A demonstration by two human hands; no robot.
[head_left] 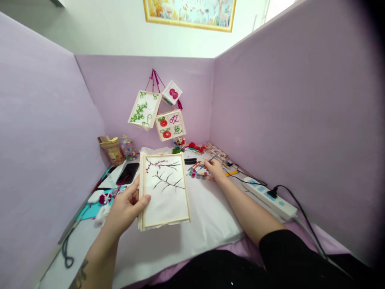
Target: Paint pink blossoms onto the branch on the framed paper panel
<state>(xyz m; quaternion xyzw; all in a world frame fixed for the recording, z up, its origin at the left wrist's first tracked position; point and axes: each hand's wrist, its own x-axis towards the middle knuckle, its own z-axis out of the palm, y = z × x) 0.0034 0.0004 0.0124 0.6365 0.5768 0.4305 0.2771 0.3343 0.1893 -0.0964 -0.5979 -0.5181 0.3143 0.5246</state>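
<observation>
lantern frame (165,190) | left hand (126,208) fingers grip left edge | right hand (214,168) holds paintbrush (210,161)

Left hand (128,208): grips the wooden frame (164,188) with the branch painting by its left edge.
Right hand (215,168): holds a paintbrush (210,160) over the paint pots (200,174), farther right.

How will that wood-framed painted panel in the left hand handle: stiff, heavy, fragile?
The framed panel likely stays stiff: its thin wooden frame keeps its shape in the left hand. Probably light, since one edge grip holds it. The white painted sheet looks thin, so likely puncture-prone.
</observation>
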